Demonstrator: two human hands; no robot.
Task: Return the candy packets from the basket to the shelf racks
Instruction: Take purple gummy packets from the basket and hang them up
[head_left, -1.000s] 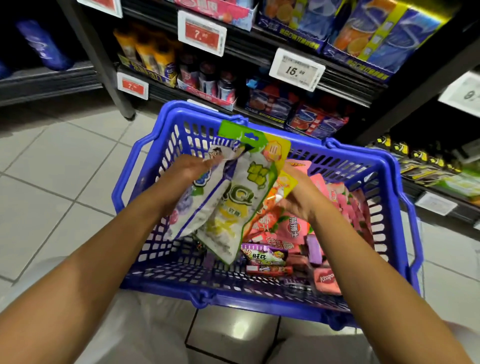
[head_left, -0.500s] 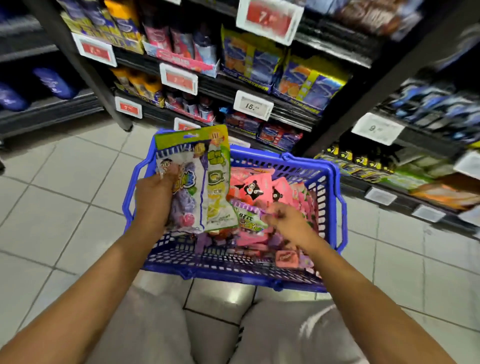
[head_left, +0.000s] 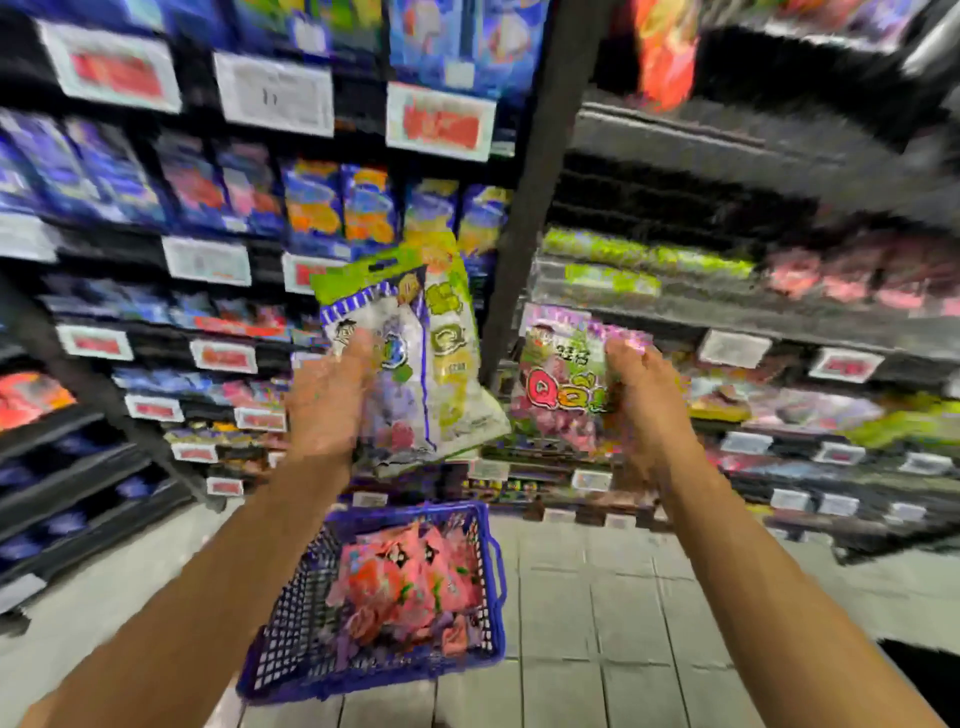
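Gripping two candy packets (head_left: 415, 358), one purple-white and one green, my left hand (head_left: 332, 400) curls its fingers round them, raised before the shelf racks (head_left: 524, 218). My right hand (head_left: 639, 400) pinches a purple Q-lettered packet (head_left: 561, 384) by its edge. Below, the blue basket (head_left: 491, 613) sits on the floor tiles (head_left: 597, 623), holding pink packets (head_left: 405, 587). Everything's motion-blurred.

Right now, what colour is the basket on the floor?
Blue, a plastic mesh basket, seen in the head view, with pink candy packets inside.
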